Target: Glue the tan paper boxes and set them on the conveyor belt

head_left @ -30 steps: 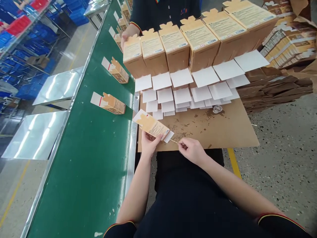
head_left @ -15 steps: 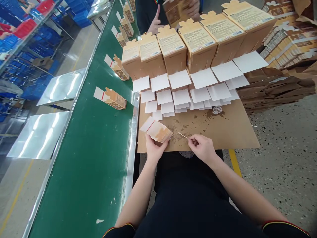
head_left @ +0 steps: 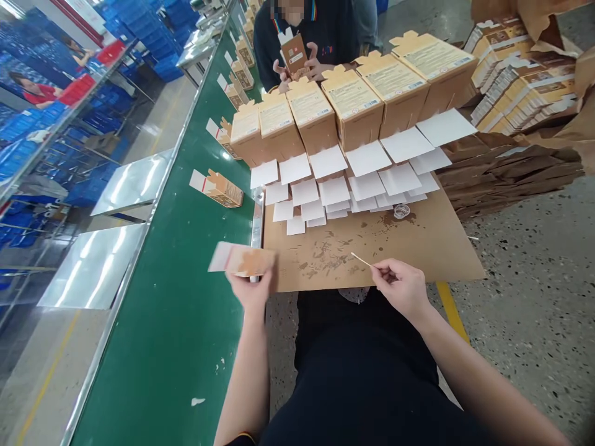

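My left hand (head_left: 251,290) grips a small carton (head_left: 253,261) over the metal edge of the green conveyor belt (head_left: 171,322). The carton is blurred by motion; its pale flap with a pinkish stripe points left. Between the fingertips of my right hand (head_left: 400,282) is a thin cotton swab (head_left: 361,259), its white tip pointing up and left above the brown cardboard sheet (head_left: 437,248). Dark wet marks spot that sheet. On it, near the carton rows, sits a small clear dish (head_left: 401,211).
Several cartons with white flaps (head_left: 353,114) stand in rows across the sheet. Another carton (head_left: 216,189) rests on the belt, with more behind it. Opposite, a co-worker (head_left: 307,37) holds a carton. Flat carton bundles (head_left: 525,87) lie at right on brown paper (head_left: 506,167).
My left hand has carried the carton left, from above the cardboard sheet to the belt's edge. My right hand, still with the swab, has shifted slightly right. The view has tilted up a little.
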Available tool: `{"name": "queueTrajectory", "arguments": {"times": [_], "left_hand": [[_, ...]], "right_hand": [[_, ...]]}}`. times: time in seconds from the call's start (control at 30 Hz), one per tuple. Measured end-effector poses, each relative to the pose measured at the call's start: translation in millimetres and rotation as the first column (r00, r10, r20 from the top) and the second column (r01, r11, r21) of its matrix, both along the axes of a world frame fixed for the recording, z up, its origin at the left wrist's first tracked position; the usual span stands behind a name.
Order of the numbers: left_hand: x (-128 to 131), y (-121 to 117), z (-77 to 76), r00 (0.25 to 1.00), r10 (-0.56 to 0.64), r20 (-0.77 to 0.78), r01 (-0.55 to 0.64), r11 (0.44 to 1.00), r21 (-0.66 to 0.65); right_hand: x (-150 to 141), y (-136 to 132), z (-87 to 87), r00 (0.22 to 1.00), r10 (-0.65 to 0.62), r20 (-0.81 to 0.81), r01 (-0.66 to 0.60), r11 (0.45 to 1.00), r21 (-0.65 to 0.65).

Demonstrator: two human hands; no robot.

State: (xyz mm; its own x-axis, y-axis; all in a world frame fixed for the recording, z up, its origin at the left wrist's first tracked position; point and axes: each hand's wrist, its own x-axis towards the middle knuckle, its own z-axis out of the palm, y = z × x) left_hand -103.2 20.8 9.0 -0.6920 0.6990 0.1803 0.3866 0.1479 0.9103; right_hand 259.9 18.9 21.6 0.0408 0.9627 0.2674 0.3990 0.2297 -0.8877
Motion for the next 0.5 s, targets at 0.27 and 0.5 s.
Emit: {"name": "queueTrajectory", "arguments": {"times": [0.27,0.5], "left_hand": [[-107,1,3.9,0.970,0.220,0.099,-0.216,0.975,-0.044],[-65,-1,33.7,0.912,0.356,-0.206,-0.262,0.888,0.377]], "right_hand": [[13,14,-1.3,0.999,-0.031,-0.009,0.030,0.999,-0.045],[53,10,-7.0,0.978,-0.201,0.062,0.206,0.975,-0.080]]}}
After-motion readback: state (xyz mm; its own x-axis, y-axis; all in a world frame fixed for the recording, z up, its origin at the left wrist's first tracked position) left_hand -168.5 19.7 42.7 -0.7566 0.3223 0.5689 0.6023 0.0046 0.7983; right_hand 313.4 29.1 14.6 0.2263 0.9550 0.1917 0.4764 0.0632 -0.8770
